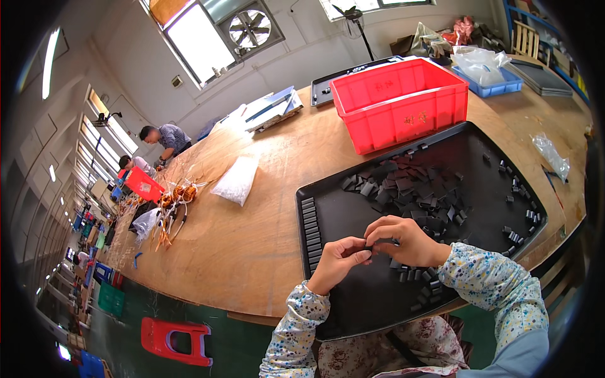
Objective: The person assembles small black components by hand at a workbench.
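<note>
My left hand [336, 262] and my right hand [406, 242] meet over a large black tray [345, 217]. Both are closed in a pinch, fingertips together on a small black piece [368, 249]; its exact kind is mostly hidden by the fingers. Beyond the hands lies a heap of flat and folded black pieces [413, 189]. Along the tray's left edge runs a neat column of small dark blocks [310, 227]. More small black and silver-grey pieces [513, 236] are scattered at the tray's right side, and others lie just under my right wrist.
A red plastic bin [403, 116] stands at the tray's far edge. Behind it are another black tray [320, 93] and a blue basket [501, 86] holding plastic bags. Leftward lie a white bag [237, 181] and copper coils [183, 195]. Two people work farther off; a red stool [157, 337] is on the floor.
</note>
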A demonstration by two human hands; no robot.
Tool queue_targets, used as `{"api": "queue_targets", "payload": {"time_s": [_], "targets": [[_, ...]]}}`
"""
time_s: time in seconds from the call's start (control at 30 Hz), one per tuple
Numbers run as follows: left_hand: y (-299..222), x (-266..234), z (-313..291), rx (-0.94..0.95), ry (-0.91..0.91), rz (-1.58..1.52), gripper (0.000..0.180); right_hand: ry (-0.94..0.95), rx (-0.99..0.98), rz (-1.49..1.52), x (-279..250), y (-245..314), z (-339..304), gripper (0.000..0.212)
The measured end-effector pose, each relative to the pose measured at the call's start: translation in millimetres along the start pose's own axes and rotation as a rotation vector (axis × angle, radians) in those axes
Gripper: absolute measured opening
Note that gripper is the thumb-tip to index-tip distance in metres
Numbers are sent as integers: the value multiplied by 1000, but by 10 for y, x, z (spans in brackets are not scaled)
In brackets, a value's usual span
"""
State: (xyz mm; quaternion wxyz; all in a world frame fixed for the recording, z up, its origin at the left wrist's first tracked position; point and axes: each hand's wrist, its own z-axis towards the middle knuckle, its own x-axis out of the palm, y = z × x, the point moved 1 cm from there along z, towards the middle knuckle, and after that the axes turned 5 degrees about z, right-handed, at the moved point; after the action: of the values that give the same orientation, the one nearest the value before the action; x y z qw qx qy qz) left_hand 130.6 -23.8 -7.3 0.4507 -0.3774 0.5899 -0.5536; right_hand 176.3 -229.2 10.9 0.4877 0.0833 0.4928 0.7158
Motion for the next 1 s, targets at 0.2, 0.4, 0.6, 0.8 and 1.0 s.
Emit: {"api": "queue_targets", "payload": {"time_s": [0.2, 0.4, 0.6, 0.8, 1.0], "targets": [[20, -46, 12, 30, -13, 37, 26, -14, 6, -125, -20, -38, 15, 31], [-151, -578, 380, 92, -269, 431, 35, -20, 70, -914, -234, -404, -40, 48], [90, -1528, 881, 165, -498, 962, 35, -14, 32, -973, -218, -507, -35, 40], [262, -1459, 1088, 0, -452, 1395, 31, 8, 0, -979, -231, -484, -59, 32], [388, -1415, 883, 32, -532, 1407, 34, 16, -19, -1006, -223, -425, -38, 28]]}}
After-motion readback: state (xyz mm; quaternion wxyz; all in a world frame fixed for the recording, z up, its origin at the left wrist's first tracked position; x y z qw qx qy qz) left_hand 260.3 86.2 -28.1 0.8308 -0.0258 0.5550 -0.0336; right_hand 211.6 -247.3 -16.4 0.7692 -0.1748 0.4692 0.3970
